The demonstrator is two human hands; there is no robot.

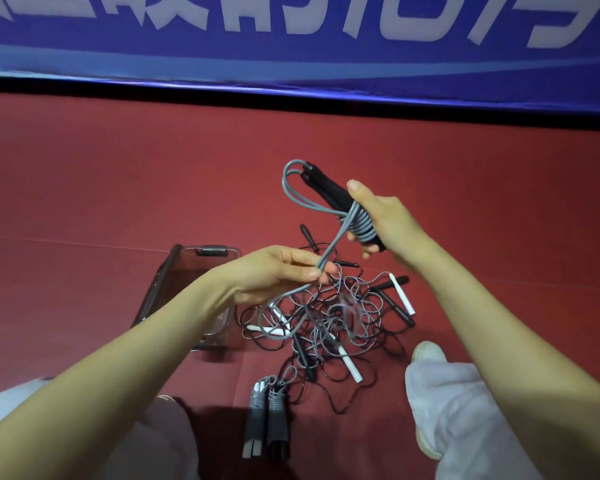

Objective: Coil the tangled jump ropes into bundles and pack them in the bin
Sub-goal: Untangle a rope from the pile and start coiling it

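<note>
dim even light, soft focus, curved edges

Ahead of me, a blue banner (84, 51) runs along the wall. It carries large white characters (194, 15), but only their lower parts are in frame because the top edge cuts them off. I cannot read them. I can make out no other lettering.

bin (160, 289) left of tangled ropes (329, 317)
</note>
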